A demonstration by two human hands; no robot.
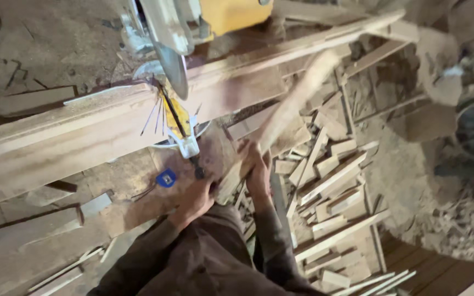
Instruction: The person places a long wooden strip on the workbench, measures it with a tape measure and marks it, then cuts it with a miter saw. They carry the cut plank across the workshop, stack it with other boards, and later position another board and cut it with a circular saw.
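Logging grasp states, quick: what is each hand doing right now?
Left hand: closed on the near end of the wooden strip.
Right hand: closed around the same strip.

a dusty wooden bench (56, 137) crosses from nine toward one o'clock. at four o'clock a heap of pale wood offcuts (333, 181) lies on the sawdust-strewn floor (445, 219). the light is dim and warm.

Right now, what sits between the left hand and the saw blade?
In the head view, the saw's yellow and white lower part lies between the left hand and the saw blade. A small blue tag lies just beside the hand.
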